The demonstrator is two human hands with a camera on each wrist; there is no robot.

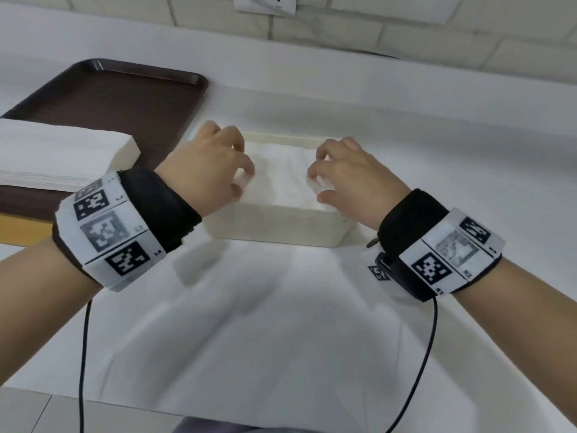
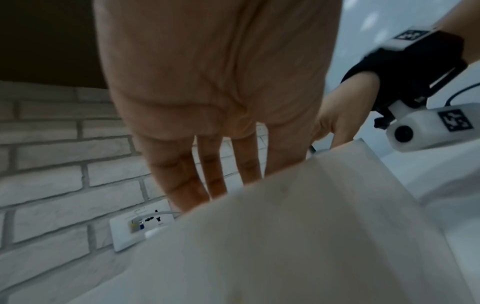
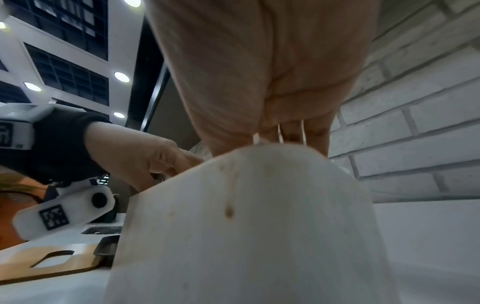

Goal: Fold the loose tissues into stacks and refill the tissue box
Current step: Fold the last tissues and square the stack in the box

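Two hands hover over one tissue box (image 1: 274, 223) at the middle of the white table (image 1: 281, 339): the left hand (image 1: 212, 160) at its left end, the right hand (image 1: 349, 176) at its right end, fingers curled downward and slightly spread onto the tissues (image 1: 281, 179) filling the open top, pinching nothing that I can make out. To seat this stack well, press evenly at both ends so the edges tuck below the rim without creasing. Farther left, one thick stack of loose tissues (image 1: 62, 151) lies on one dark tray (image 1: 131, 98).
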